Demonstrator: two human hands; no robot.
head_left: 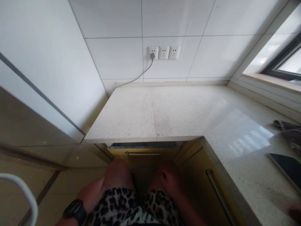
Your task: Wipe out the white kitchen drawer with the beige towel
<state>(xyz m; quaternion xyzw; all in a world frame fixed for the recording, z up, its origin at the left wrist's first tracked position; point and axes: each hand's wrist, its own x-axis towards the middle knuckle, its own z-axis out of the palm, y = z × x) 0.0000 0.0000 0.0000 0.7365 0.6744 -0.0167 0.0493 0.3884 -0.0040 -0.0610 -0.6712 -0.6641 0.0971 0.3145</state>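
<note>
My left hand (95, 191) lies against the outer side of my left thigh, behind a wrist with a black watch (75, 212). Its fingers are hidden. Over my right knee rests my right hand (169, 181), dim and with fingers loosely curled; a small dark gap shows between thumb and fingers, and nothing is visible in it. In front of both knees is a yellowish drawer (119, 154) with a metal bar handle (144, 154). The drawer stands slightly pulled out beneath the pale speckled countertop (178, 108), and its inside is mostly hidden.
A grey plug (152, 56) sits in the left wall socket, its cord running behind the white cabinet (54, 62). At right are a dark flat object (285, 168), a dark cloth (290, 130) and a cabinet handle (218, 194). A white curved tube (25, 190) shows lower left.
</note>
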